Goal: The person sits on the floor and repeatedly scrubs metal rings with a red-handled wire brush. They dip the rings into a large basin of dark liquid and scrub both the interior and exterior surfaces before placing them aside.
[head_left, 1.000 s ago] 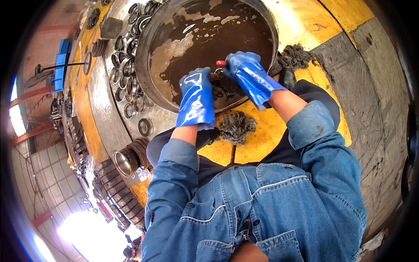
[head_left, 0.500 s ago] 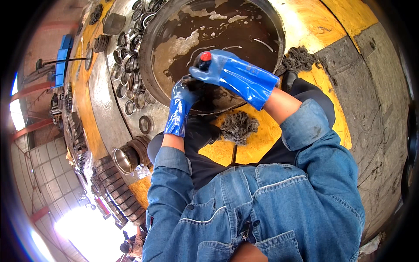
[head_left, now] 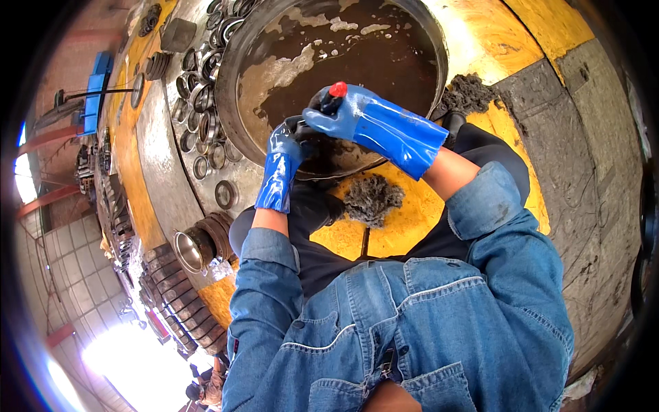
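Observation:
Both my hands wear blue rubber gloves and meet over the near side of a wide round metal basin (head_left: 229,89). Dark, dirty liquid (head_left: 384,58) with pale foam patches fills it. My right hand (head_left: 341,118) is closed round a black handle with a red end (head_left: 337,90); the tool's working end is hidden. Close beside it, my left hand (head_left: 282,145) is curled round a dark, wet part, mostly covered by the gloves. I cannot make out the part's kind. The two hands nearly touch.
Many metal rings (head_left: 203,96) lie left of the basin, with one lone ring (head_left: 226,194) nearer me. A stacked cylindrical part (head_left: 194,249) stands by my left knee. Grey fibrous wads (head_left: 374,200) (head_left: 469,94) lie on the yellow floor. Grey boards (head_left: 576,144) extend at right.
My right hand and the red-ended handle have shifted slightly right and down. My left hand stays nearly in place, still curled round the dark part.

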The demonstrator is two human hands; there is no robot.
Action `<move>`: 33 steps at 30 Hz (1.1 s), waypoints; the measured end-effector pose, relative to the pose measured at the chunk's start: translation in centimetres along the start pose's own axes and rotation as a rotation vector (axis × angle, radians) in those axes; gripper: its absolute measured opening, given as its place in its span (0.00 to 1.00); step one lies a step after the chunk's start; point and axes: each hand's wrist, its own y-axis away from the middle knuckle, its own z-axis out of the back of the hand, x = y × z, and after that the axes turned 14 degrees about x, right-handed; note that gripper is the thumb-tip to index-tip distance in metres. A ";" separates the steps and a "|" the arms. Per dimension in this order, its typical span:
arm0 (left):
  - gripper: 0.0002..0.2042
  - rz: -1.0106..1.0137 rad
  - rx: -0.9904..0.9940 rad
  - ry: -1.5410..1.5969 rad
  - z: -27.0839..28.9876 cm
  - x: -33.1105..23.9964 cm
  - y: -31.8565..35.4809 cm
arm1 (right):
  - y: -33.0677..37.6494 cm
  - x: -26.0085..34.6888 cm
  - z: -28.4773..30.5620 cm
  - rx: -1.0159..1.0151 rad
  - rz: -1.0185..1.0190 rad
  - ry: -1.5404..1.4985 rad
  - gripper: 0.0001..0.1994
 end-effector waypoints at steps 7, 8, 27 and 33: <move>0.29 -0.079 -0.051 -0.392 0.1 -1.9 0.5 | 2.2 -3.7 2.7 -0.096 -0.205 0.357 0.19; 0.27 -0.009 -0.060 -0.606 -0.2 -3.3 0.5 | 2.2 -4.3 2.6 -0.113 -0.289 0.313 0.18; 0.23 -0.087 -0.017 -0.288 0.4 1.3 -0.2 | -0.9 0.9 1.5 -0.022 -0.033 -0.092 0.23; 0.25 -0.054 -0.040 -0.253 -0.4 -2.0 1.0 | -0.3 -4.8 2.3 -0.234 -0.164 0.355 0.21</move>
